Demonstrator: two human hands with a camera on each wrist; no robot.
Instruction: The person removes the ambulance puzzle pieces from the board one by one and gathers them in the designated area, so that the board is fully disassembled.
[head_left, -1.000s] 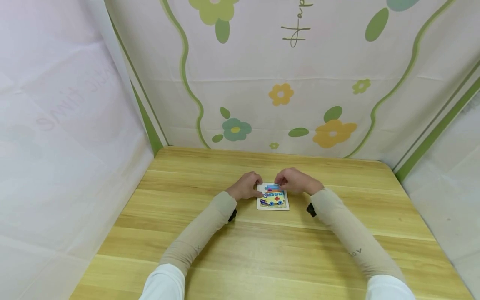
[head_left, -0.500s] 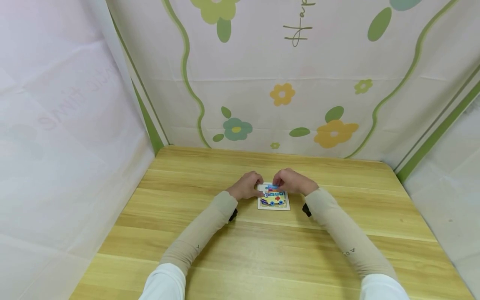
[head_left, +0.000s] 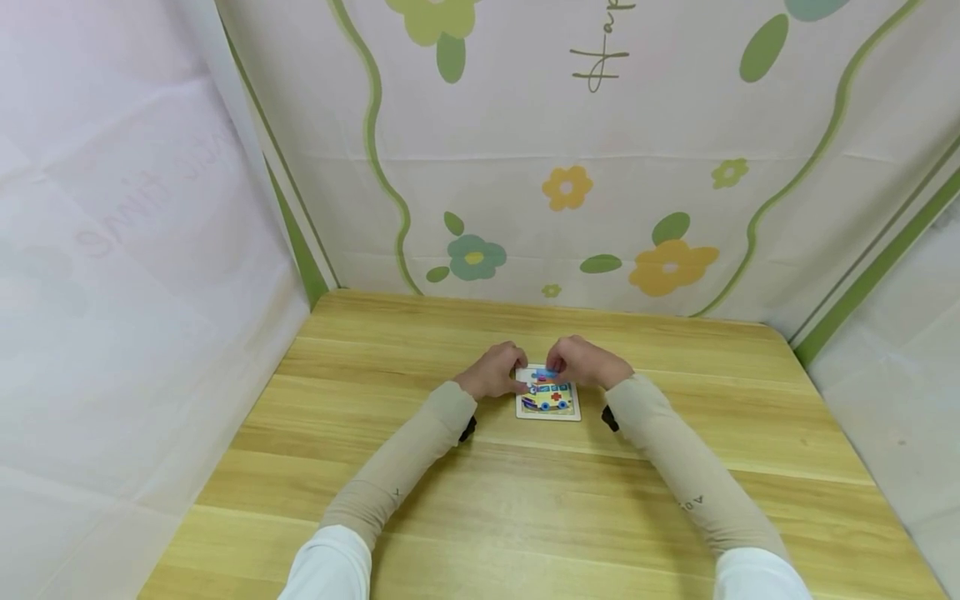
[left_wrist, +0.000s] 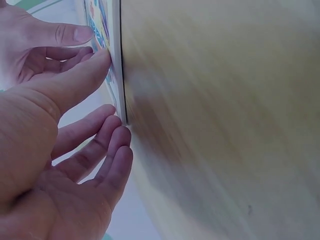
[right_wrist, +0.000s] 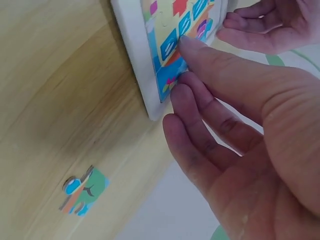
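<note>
Bottom of head view: beige sleeves [head_left: 402, 454] over worktop [head_left: 525, 517]. Just right of centre: puzzle board [head_left: 549, 403]. Left hand [head_left: 492, 372] half-closed, grips board's left edge. Right hand [head_left: 589, 363], fingers bent, touches upper right; piece gripped, can't tell. Right wrist view, lower left: loose piece [right_wrist: 86, 192]. Upper frame: flowered cloth [head_left: 510, 108].

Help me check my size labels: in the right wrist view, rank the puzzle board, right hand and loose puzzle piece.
1. Right hand, enlarged by nearness
2. Puzzle board, partly out of frame
3. Loose puzzle piece
</note>
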